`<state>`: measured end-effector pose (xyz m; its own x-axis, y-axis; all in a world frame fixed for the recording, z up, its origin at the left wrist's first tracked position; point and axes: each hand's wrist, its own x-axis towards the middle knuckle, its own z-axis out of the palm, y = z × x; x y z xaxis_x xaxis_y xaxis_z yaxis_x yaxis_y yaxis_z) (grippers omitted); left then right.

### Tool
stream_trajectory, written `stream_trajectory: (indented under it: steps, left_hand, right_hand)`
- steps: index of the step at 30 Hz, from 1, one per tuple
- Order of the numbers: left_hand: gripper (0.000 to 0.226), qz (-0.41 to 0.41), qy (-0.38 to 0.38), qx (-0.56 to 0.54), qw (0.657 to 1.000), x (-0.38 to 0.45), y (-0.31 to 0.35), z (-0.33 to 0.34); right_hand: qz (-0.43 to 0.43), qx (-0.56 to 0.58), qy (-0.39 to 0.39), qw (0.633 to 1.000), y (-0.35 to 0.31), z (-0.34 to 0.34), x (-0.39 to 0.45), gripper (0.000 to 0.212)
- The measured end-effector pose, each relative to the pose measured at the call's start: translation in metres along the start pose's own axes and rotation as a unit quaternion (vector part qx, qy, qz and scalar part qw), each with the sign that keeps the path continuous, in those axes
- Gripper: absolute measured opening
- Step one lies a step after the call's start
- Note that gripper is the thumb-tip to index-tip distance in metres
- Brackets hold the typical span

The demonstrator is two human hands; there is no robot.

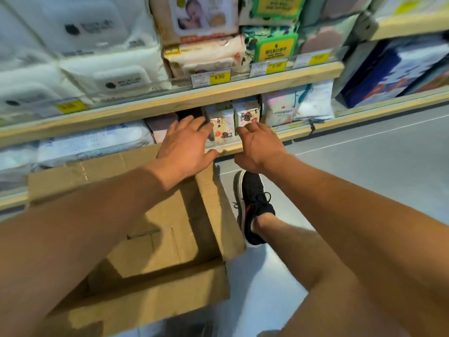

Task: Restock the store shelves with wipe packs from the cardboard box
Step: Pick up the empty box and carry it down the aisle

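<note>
Two small white wipe packs with cartoon prints stand upright on the lower shelf: one pack to the left, the other pack to the right. My left hand reaches in with straight fingers, its fingertips touching the left pack's side. My right hand is in front of the right pack, fingers loosely bent against its lower front. The open cardboard box sits on the floor below my left arm; I see no packs inside it.
Larger wipe and tissue packs fill the upper shelf and the lower shelf's sides. Yellow price tags line the shelf edge. My foot in a black shoe rests on the grey floor right of the box.
</note>
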<state>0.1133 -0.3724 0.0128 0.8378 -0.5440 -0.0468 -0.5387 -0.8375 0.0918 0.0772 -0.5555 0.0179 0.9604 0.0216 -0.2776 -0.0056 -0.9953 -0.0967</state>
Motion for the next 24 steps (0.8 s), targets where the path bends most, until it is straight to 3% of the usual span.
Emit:
stream_trajectory:
  steps: [12,24]
  left_hand:
    - [0.067,-0.012,0.116,-0.070,0.991,-0.145,0.001,-0.066]
    - [0.064,-0.110,0.124,-0.116,0.979,-0.269,-0.031,-0.070]
  right_hand:
    - [-0.003,0.024,0.084,0.996,-0.084,-0.035,-0.139,0.071]
    - [-0.051,0.053,0.079,0.994,-0.164,-0.008,-0.191,0.066]
